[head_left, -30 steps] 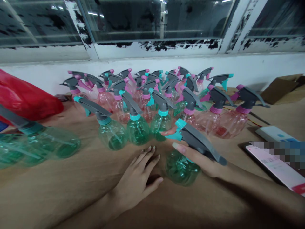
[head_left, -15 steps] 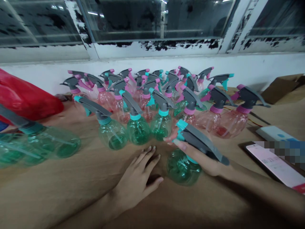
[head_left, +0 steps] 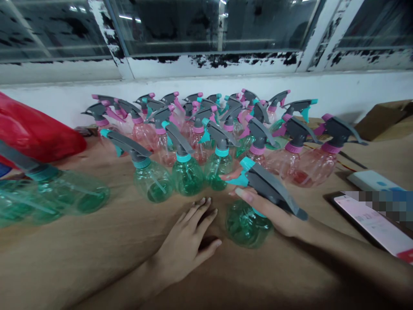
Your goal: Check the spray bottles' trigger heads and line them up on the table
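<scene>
My right hand point(head_left: 267, 211) is closed around the neck of a green spray bottle point(head_left: 248, 226) with a grey and turquoise trigger head. The bottle leans slightly, its base at or just above the tabletop; I cannot tell which. My left hand point(head_left: 189, 243) lies flat on the wooden table point(head_left: 106, 254), fingers spread, to the left of that bottle and holding nothing. Just beyond my fingertips stand several other green spray bottles point(head_left: 187, 176). Behind them and to the right are pink spray bottles point(head_left: 314, 168) with grey and pink heads.
More green bottles point(head_left: 74, 191) stand at the left, in front of a red plastic bag point(head_left: 35, 129). On the right lie a phone point(head_left: 371, 224) with its screen lit, a white box-like device point(head_left: 374, 181) and brown cardboard point(head_left: 383, 120). A white wall with windows point(head_left: 209, 30) closes off the back.
The bottle in my right hand has shifted up very slightly, and its turquoise trigger now shows more clearly. My left hand stays where it was.
</scene>
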Tool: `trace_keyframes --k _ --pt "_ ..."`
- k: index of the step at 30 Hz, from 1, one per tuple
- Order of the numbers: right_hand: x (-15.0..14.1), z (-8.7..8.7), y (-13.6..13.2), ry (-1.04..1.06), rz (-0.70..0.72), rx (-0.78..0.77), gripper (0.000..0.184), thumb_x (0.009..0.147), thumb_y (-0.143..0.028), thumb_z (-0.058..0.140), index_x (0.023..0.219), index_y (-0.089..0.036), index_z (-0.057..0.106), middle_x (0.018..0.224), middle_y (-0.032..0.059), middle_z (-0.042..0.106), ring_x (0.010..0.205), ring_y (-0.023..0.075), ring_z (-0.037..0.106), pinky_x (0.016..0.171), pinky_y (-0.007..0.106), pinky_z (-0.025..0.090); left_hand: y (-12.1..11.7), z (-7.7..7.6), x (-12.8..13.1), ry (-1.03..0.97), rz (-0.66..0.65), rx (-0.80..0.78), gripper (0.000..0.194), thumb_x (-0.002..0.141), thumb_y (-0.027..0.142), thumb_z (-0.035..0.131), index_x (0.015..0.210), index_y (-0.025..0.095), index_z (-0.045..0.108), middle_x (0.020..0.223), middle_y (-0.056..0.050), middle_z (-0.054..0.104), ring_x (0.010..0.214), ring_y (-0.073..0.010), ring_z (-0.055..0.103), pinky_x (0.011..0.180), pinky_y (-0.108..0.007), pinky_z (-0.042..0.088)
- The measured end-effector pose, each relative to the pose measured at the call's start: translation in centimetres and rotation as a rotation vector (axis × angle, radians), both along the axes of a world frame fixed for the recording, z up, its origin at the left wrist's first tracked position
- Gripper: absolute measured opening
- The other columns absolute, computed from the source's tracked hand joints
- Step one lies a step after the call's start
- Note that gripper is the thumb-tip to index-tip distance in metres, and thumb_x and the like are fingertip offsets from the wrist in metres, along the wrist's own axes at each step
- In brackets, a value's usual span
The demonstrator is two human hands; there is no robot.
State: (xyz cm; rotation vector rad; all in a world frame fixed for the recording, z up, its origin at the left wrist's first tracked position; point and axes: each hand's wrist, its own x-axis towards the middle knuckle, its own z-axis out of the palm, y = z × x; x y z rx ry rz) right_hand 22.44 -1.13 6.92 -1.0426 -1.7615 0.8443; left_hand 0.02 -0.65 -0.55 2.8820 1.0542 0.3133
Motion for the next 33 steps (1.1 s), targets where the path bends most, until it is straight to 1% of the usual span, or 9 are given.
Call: trace_keyframes --k 5,13,19,23,27,31,33 --pt "-0.04 0.23 -0.08 -0.007 -0.012 0.015 0.025 0.087 -0.038 0.053 0.107 -0.026 0.063 0.069 -0.0014 0.057 0.059 0.0141 0.055 0.059 0.029 0.049 -0.03 -0.01 -0.01 -0.008 0.0 0.007 0.055 0.092 0.045 0.052 0.136 0.015 0.041 0.147 -0.013 0.035 0.133 -0.0283 0.033 0.106 -0.047 0.034" --pt "0.07 0.03 0.06 -0.005 0.004 0.018 0.026 0.087 -0.038 0.054 0.108 -0.026 0.062 0.075 -0.0005 0.061 0.065 0.0147 0.059 0.066 0.03 0.05 -0.11 -0.05 -0.07 -0.01 -0.006 0.017 0.054 0.093 0.045 0.05 0.136 0.013 0.042 0.146 -0.014 0.035 0.134 -0.0284 0.033 0.106 -0.047 0.033" --pt "0.03 -0.1 0.1 -0.018 -0.024 0.0 0.027 0.087 -0.041 0.054 0.107 -0.026 0.063 0.07 -0.0012 0.06 0.06 0.0139 0.056 0.06 0.029 0.049 -0.05 -0.17 -0.07 -0.01 -0.007 0.01 0.055 0.093 0.046 0.049 0.137 0.014 0.04 0.147 -0.014 0.034 0.134 -0.0279 0.032 0.107 -0.046 0.032" --pt "-0.03 0.03 0.03 -0.004 -0.02 0.001 0.025 0.087 -0.037 0.055 0.107 -0.026 0.062 0.071 -0.0006 0.061 0.061 0.015 0.057 0.061 0.03 0.05 -0.07 -0.24 -0.06 -0.009 0.0 0.009 0.054 0.093 0.047 0.049 0.137 0.015 0.04 0.147 -0.013 0.033 0.134 -0.0275 0.032 0.107 -0.045 0.032" --pt "0.12 -0.02 -0.09 -0.004 -0.003 -0.028 0.026 0.087 -0.038 0.054 0.108 -0.026 0.063 0.067 -0.0013 0.06 0.058 0.0154 0.057 0.059 0.031 0.049 -0.11 -0.23 -0.04 -0.007 0.005 0.014 0.054 0.093 0.045 0.05 0.137 0.015 0.04 0.147 -0.013 0.034 0.134 -0.0277 0.032 0.107 -0.045 0.031" --pt "0.19 -0.05 -0.08 -0.008 0.005 -0.023 0.027 0.088 -0.037 0.053 0.111 -0.027 0.062 0.07 -0.0007 0.06 0.057 0.0151 0.055 0.056 0.031 0.048 -0.1 -0.04 0.0 -0.001 -0.004 0.01 0.054 0.093 0.046 0.05 0.136 0.014 0.042 0.147 -0.013 0.034 0.134 -0.0276 0.032 0.107 -0.045 0.032" --pt "0.14 0.01 -0.07 0.0 0.007 0.0 0.029 0.088 -0.035 0.053 0.115 -0.028 0.061 0.073 -0.0001 0.061 0.059 0.0153 0.056 0.058 0.031 0.049 -0.12 0.08 0.0 0.004 -0.004 0.007 0.054 0.093 0.046 0.05 0.136 0.013 0.042 0.147 -0.014 0.034 0.134 -0.0278 0.032 0.106 -0.046 0.033"
